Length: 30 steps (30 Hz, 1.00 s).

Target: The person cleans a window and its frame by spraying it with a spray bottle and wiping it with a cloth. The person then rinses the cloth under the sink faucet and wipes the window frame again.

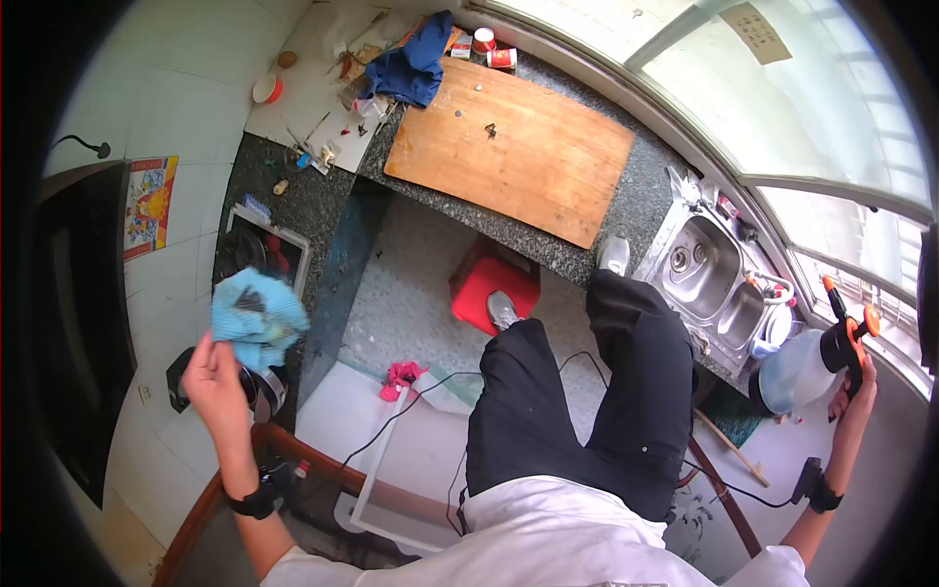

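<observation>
My left hand (212, 377) is closed on the edge of a light blue ribbed cloth (259, 318), which hangs bunched and shows a dark dirty patch. It is raised at the left, over the stove end of the counter. Out at the far right, my right hand (853, 388) grips a pump spray bottle (794, 372) by its black and orange head. The bottle has a translucent body with pale liquid. One of my shoes (503, 311) rests on a red stool (479, 284), the other shoe (614, 255) on the counter's edge.
A wooden board (518, 147) lies on the granite counter (650, 196) beside a double steel sink (699, 269). A dark blue cloth (416, 64) and paper cups (502, 59) are at the back. Windows (782, 108) line the right. A black cable (416, 393) crosses near my legs.
</observation>
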Each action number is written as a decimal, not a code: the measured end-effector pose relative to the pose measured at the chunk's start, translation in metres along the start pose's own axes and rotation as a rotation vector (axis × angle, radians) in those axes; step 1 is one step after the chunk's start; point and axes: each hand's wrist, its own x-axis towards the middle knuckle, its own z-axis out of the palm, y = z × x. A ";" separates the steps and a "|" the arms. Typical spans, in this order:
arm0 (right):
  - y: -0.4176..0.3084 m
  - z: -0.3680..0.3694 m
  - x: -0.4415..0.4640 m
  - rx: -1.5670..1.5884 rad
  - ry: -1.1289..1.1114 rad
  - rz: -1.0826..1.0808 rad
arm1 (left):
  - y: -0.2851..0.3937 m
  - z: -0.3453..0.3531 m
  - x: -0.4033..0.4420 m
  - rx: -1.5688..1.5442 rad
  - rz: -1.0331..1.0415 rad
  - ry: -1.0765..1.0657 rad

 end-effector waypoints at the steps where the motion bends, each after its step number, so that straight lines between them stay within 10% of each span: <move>1: 0.000 -0.010 -0.003 -0.046 0.053 -0.025 | 0.003 -0.011 0.004 0.027 0.044 0.000; 12: 0.017 -0.009 -0.021 -0.111 0.246 0.005 | 0.062 -0.080 0.051 0.315 0.170 0.046; 16: 0.077 0.043 -0.019 0.069 0.118 -0.057 | 0.143 0.042 -0.016 0.392 0.509 -0.201; 25: 0.334 0.304 0.024 0.705 -0.328 -0.140 | -0.076 0.208 -0.072 0.101 0.505 -0.020; 26: 0.384 0.342 0.067 0.472 -0.162 -0.526 | -0.099 0.224 -0.073 0.049 0.435 -0.038; 27: 0.389 0.354 0.056 0.645 -0.265 -0.163 | -0.117 0.243 -0.089 -0.025 0.395 -0.088; 30: 0.434 0.392 0.069 0.923 -0.381 -0.233 | -0.155 0.267 -0.134 -0.019 0.257 -0.046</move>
